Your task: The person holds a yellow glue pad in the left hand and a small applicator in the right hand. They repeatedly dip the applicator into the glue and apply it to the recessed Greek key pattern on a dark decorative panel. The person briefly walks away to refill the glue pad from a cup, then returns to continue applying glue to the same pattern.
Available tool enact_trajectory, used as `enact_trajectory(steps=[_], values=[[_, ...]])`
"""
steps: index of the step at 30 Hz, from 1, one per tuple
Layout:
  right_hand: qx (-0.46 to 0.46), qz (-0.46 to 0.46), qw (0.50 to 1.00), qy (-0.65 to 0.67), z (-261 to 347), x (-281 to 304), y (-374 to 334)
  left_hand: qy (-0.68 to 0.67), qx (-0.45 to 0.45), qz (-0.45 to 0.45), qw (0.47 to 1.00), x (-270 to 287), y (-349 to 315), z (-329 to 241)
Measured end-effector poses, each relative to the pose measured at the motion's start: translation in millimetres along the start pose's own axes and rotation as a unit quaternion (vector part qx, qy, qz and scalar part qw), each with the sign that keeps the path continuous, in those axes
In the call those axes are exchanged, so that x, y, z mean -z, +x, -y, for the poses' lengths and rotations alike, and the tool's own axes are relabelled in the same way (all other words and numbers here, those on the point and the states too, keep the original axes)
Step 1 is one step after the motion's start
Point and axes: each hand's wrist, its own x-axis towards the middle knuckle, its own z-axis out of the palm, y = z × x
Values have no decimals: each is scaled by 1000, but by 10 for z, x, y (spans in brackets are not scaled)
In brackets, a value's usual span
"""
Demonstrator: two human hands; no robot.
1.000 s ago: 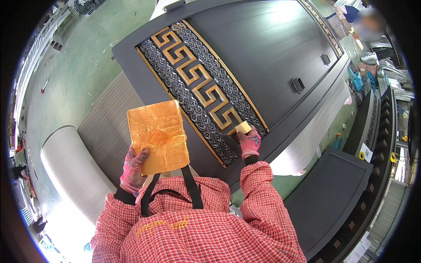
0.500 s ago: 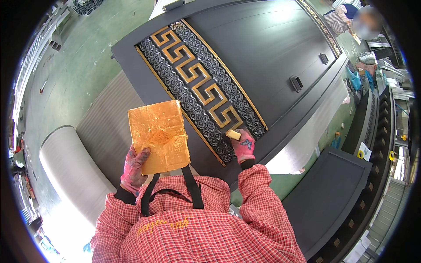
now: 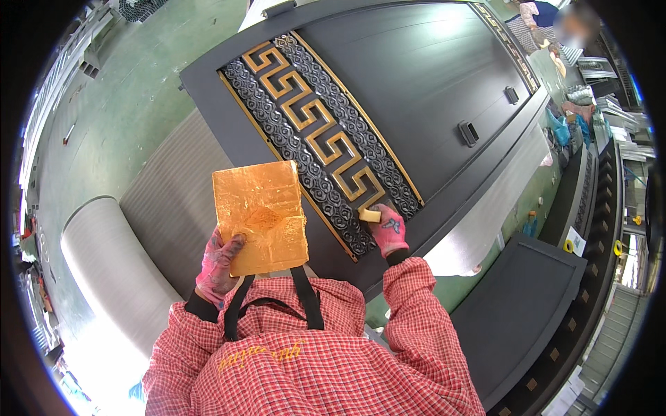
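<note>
My left hand (image 3: 219,267), in a stained pink glove, grips a flat square board (image 3: 261,208) coated in shiny gold paint, thumb on its face. My right hand (image 3: 389,229), also gloved in pink, pinches a small pale yellow sponge block (image 3: 369,215). The sponge is at the near end of a raised gold key-pattern strip (image 3: 322,142); whether it touches the metal I cannot tell. Dark scrollwork bands (image 3: 316,173) flank the strip, edged by thin gold bars. All of this belongs to a large dark grey door panel (image 3: 395,76) lying flat before me.
A big roll of pale foam sheet (image 3: 114,256) lies to the left. Two dark handle-like fittings, one being a recessed pull (image 3: 469,133), stick up from the panel. Another dark panel (image 3: 517,312) lies at lower right. A co-worker (image 3: 548,28) is at the far right.
The gold-coated board has shifted slightly right with my left hand. My right hand and the sponge have moved a little, the sponge now turned more level. The co-worker's posture has changed slightly.
</note>
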Motion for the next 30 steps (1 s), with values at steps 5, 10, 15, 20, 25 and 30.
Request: enact_trajectory(steps=[5,10,15,20,25,30], values=[[-44,20,999,-1,-18,264,-228,-26,9,0,1000,194,29,164],[-38,6,926,376,392,570,-316,31,15,-2,999,145,64,292],[149,9,953,263,1330,943,-440,14,45,21,999,-48,58,275],[273,18,960,64,1611,924,-444,6,68,42,997,-193,64,293],[239,36,969,43,1726,990,-499,-4,40,37,998,-201,-41,271],[245,45,964,91,1618,963,-483,38,33,50,997,-227,-24,258]])
